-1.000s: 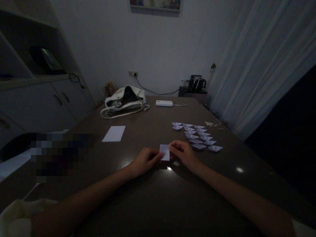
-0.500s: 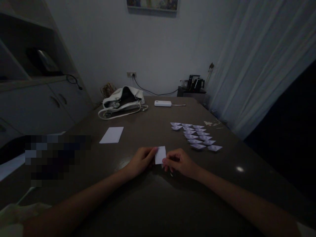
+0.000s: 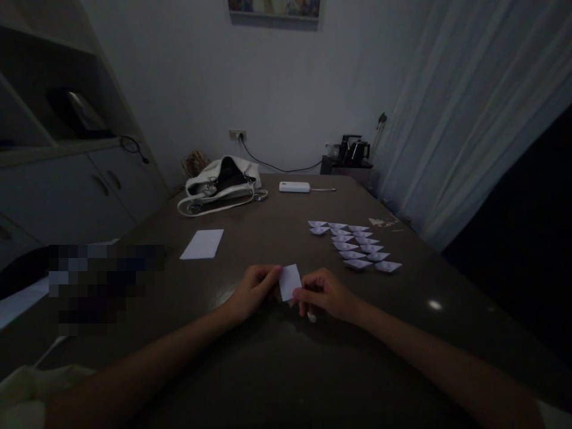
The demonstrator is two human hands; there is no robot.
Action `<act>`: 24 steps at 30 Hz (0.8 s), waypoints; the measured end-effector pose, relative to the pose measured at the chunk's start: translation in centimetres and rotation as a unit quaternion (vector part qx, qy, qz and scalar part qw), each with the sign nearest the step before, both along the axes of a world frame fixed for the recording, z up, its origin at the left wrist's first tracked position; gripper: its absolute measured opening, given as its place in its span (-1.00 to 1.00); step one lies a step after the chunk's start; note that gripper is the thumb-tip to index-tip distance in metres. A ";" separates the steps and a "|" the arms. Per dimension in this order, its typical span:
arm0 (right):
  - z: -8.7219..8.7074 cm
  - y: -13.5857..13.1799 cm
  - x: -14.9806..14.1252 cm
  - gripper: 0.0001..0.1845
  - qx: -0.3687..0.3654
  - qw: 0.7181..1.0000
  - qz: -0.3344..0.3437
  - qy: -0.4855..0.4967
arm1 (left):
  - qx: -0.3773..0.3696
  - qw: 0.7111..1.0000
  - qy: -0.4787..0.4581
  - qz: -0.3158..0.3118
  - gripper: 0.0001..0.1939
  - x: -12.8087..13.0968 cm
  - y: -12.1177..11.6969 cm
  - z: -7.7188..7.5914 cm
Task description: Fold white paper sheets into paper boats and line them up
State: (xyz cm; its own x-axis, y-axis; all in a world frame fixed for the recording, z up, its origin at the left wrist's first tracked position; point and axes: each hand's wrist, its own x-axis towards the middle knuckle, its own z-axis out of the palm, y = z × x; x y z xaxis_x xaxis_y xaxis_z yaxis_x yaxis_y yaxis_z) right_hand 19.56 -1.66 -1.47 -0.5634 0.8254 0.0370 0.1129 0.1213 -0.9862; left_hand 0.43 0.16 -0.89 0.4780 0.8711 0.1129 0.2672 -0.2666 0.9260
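A small white piece of paper (image 3: 290,282), roughly rectangular, is held just above the table between my two hands. My left hand (image 3: 255,291) pinches its left edge, thumb on top. At its lower right edge, my right hand (image 3: 325,293) grips it between thumb and fingers. A small white bit (image 3: 311,318) shows below my right fingers; I cannot tell what it is. Several folded paper boats (image 3: 356,263) sit in rows on the table to the right of my hands. Farther left lies a stack of white paper (image 3: 202,244).
A white handbag (image 3: 223,182) rests at the table's far left, and a white power bank (image 3: 294,187) with a short cable lies at the back. Paper scraps (image 3: 379,223) are near the right edge. Blurred blocks hide something at the left.
The paper has tilted slightly between my hands. The white bit under my right fingers shows more than before. The boats and paper stack have stayed in place.
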 end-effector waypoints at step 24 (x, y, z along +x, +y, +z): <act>-1.0 0.9 0.2 -0.53 0.000 0.995 -0.057 0.083 | -0.050 0.994 -0.037 -0.094 -0.61 0.1 -0.3 -0.2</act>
State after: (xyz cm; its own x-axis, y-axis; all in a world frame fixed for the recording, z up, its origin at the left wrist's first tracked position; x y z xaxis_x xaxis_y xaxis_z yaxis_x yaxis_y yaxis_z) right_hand 19.77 -0.79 -2.49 -0.4527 0.8832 0.1229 -0.0391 0.1181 -0.9922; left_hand 0.56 -0.11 -1.06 0.6266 0.7760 0.0720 0.1515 -0.2119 0.9655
